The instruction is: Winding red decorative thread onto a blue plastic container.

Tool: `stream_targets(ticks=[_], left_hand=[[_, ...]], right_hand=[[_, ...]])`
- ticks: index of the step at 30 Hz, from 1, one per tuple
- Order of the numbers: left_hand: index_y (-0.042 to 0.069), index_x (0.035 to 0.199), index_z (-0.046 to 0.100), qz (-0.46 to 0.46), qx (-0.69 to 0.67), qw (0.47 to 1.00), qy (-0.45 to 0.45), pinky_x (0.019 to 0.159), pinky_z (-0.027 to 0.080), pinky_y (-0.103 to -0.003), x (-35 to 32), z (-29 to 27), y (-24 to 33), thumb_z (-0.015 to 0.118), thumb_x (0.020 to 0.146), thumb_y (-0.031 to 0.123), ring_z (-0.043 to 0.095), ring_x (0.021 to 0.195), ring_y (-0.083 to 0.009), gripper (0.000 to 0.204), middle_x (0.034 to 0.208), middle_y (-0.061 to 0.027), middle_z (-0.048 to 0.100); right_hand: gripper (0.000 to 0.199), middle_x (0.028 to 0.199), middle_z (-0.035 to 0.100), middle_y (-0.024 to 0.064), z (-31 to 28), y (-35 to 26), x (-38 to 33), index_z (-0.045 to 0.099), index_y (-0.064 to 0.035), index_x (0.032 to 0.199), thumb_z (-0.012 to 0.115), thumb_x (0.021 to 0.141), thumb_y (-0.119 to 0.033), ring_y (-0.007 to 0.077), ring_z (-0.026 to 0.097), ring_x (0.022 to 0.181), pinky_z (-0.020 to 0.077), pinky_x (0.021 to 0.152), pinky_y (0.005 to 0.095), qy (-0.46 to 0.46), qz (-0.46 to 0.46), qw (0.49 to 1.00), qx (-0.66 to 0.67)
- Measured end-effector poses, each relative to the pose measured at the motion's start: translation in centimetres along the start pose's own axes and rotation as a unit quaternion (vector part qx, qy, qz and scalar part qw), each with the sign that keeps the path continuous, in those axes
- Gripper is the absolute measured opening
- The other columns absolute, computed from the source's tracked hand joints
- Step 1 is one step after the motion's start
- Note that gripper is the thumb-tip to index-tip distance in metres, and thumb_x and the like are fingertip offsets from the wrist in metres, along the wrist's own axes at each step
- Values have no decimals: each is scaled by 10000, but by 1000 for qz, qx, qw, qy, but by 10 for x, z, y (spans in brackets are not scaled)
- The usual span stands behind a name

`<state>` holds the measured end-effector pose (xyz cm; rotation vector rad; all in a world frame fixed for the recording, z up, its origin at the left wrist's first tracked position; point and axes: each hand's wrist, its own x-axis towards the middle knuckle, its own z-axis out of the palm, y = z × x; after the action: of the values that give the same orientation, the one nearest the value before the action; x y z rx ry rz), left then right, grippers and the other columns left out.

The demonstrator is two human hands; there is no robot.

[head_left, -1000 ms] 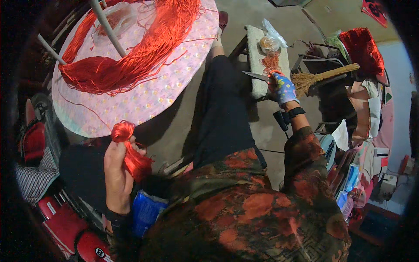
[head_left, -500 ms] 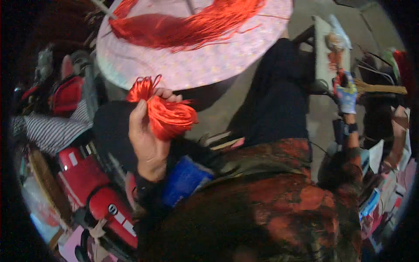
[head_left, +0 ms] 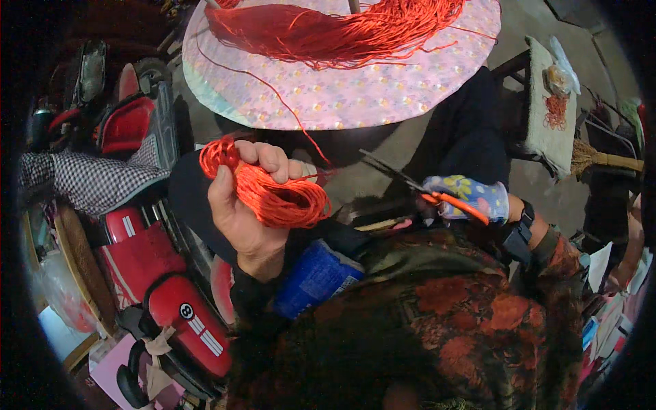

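My left hand is closed around a folded bundle of red cord, its loops sticking out on both sides of my fingers. A single red strand runs from the round table down to beside the bundle. My right hand, in a flowered glove, grips scissors with orange handles. Their dark blades point left toward the strand, apart from it and from the bundle. A large skein of red cord lies curved around a post on the round table.
The round table has a pink flowered cover. A padded stool at the right bears a plastic bag and some red cord, with a broom beside it. A blue container is at my lap. A red ride-on toy stands left.
My right hand has come from the stool in toward my lap, and scissors now show in it. My left hand keeps the cord bundle. The whole view has shifted slightly.
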<state>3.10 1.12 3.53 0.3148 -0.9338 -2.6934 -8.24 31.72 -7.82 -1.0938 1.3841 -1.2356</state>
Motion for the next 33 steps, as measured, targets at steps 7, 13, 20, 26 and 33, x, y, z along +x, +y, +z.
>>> stream_targets(ticks=[7,13,20,26,33], left_hand=[[106,844,351,34,23,999,-5,665,296,-304,-2,-13,6,526,890,383,320,733,-156,331,794,-19,318],[95,889,399,16,30,999,-35,756,347,-357,-1,-17,4,488,915,382,392,777,-177,302,827,-43,398],[73,971,474,-9,31,999,-17,979,397,-456,0,-26,-2,438,958,351,532,872,-221,281,878,-80,536],[66,966,481,-29,8,999,-30,962,412,-434,0,-25,-7,459,957,351,533,894,-220,286,891,-78,534],[111,846,474,-39,117,992,-30,840,494,-373,3,-13,-6,617,883,378,511,1077,-259,305,1206,-135,502]], right_hand=[[559,1090,615,105,10,-5,29,498,7,1252,593,923,-435,148,600,947,494,785,252,-154,175,873,428],[453,1170,595,107,24,12,64,473,8,1291,499,986,-325,165,641,944,556,714,261,-201,26,888,412],[565,1248,535,89,35,26,83,396,-21,1376,505,975,-403,146,567,1065,491,866,258,-118,-28,936,331],[531,1055,588,74,32,-6,87,469,-16,1287,511,965,-437,123,583,859,477,700,231,-20,-41,964,261],[665,801,587,42,29,-53,77,526,47,1111,435,937,-589,77,541,596,427,530,209,-66,-9,922,382]])
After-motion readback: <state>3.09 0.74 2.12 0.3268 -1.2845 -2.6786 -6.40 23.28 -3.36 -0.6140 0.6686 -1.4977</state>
